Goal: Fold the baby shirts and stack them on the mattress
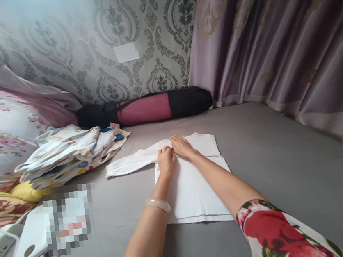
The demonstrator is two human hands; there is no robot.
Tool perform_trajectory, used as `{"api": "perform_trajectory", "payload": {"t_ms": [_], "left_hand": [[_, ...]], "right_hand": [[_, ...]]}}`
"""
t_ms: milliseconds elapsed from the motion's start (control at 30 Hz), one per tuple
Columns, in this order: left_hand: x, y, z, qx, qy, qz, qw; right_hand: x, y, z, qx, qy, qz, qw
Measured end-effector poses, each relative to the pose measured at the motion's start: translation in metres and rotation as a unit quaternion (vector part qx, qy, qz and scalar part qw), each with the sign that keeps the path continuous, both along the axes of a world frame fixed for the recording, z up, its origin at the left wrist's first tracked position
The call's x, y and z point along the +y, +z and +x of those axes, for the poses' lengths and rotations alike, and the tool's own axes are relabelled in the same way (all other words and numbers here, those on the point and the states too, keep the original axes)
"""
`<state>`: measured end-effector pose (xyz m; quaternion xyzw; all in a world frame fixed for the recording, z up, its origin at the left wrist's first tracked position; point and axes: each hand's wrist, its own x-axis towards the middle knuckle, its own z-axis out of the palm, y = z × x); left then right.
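Note:
A white long-sleeved shirt (pixel 200 191) lies spread on the grey bedsheet. One sleeve (pixel 132 162) stretches out to the left, while the right side shows a straight edge with the other sleeve apparently folded across the upper part. My left hand (pixel 167 160), with a pale bangle on its wrist, has its fingers curled down on the cloth near the left shoulder, seemingly pinching it; the fingertips are partly hidden. Just beyond it, my right hand (pixel 182 146) lies flat on the upper part of the shirt, fingers extended.
A stack of folded clothes (pixel 69 152) sits at the left beside a floral pillow (pixel 1 135). Nearer are a power strip (pixel 2 244), a white device (pixel 31 239) with cables and a blurred item (pixel 72 220). A black and maroon long bag (pixel 144 109) lies along the wall; curtains (pixel 257 44) hang right.

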<state>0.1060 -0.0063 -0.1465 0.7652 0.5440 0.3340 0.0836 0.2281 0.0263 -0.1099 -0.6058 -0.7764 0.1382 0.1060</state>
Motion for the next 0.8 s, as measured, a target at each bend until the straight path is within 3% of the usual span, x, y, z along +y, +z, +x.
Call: {"api": "perform_trajectory", "payload": {"t_ms": [200,367,567,800], "left_hand": [[0.001,-0.001,-0.002,0.006,0.007,-0.007,1.0],[-0.009,0.01,0.004,0.047,0.03,-0.004,0.998],[-0.021,0.016,0.009,0.139,-0.007,0.004,0.99],[-0.017,0.013,0.01,0.154,-0.026,0.003,0.988]], "right_hand": [[-0.001,-0.007,-0.001,0.007,-0.01,0.034,0.999],[-0.023,-0.004,0.007,0.023,-0.098,0.072,0.992],[-0.064,-0.006,0.034,-0.014,-0.144,0.027,0.989],[-0.068,-0.007,0.043,-0.027,-0.133,0.009,0.991]]}}
